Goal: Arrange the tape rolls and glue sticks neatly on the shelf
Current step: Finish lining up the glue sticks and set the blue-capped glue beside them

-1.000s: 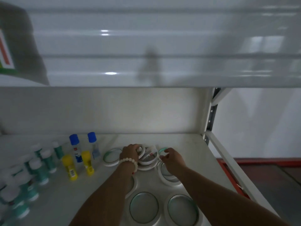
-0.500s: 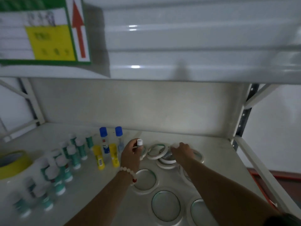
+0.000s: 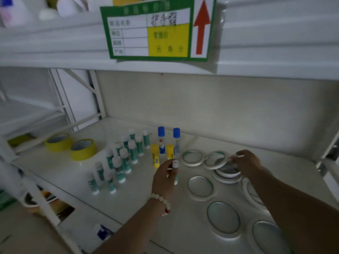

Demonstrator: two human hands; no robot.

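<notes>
My left hand point(image 3: 165, 177) grips a small white-capped glue stick point(image 3: 175, 168) upright above the white shelf point(image 3: 77, 178), just right of two yellow glue sticks point(image 3: 155, 158). My right hand point(image 3: 246, 163) pinches a small white-capped item point(image 3: 236, 156) over a stack of thin white tape rolls point(image 3: 227, 173). Several more white tape rolls point(image 3: 200, 187) lie flat across the shelf's right half. A cluster of several green-and-white glue sticks point(image 3: 121, 162) stands to the left. Two blue-capped glue bottles point(image 3: 161, 139) stand behind the yellow sticks.
Two yellow tape rolls point(image 3: 83, 149) lie at the shelf's left. A green and yellow label card point(image 3: 157, 30) hangs from the upper shelf. Metal uprights point(image 3: 60, 99) frame the left side, another post point(image 3: 330, 143) the right. A lower shelf with items shows at bottom left.
My left hand lifted a glue stick off the tape rolls and carried it left toward the yellow sticks. My right hand stayed over the stacked rolls. The view swung left, showing the yellow tape.
</notes>
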